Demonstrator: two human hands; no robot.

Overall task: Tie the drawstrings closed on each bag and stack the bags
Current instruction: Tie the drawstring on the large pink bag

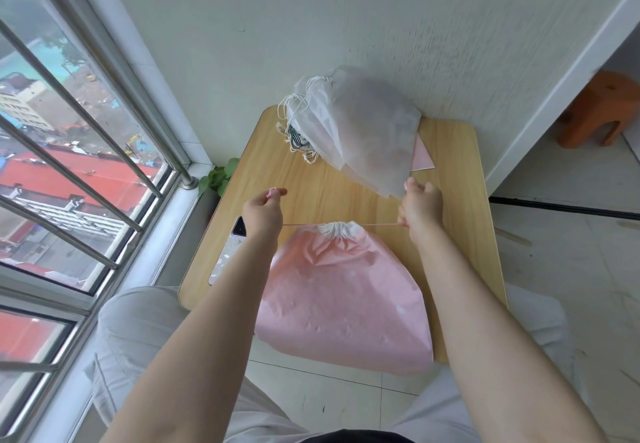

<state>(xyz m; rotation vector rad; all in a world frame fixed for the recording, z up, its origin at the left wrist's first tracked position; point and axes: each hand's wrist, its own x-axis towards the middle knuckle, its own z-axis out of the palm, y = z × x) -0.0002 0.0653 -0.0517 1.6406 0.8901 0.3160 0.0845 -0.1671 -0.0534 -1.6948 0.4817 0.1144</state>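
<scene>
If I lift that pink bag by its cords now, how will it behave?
The pink bag lies flat and wrinkled on the table, so it probably holds little and will hang limp. Its mouth is already gathered between the left hand and right hand, so it should stay cinched. The glossy film looks slippery.

No legible txt or labels anywhere

Pink bag [343,304] with white gathered top, pink cord [379,224]; frosted white bags [367,127]; pale wood-grain table [460,221]; orange stool [599,110].
</scene>
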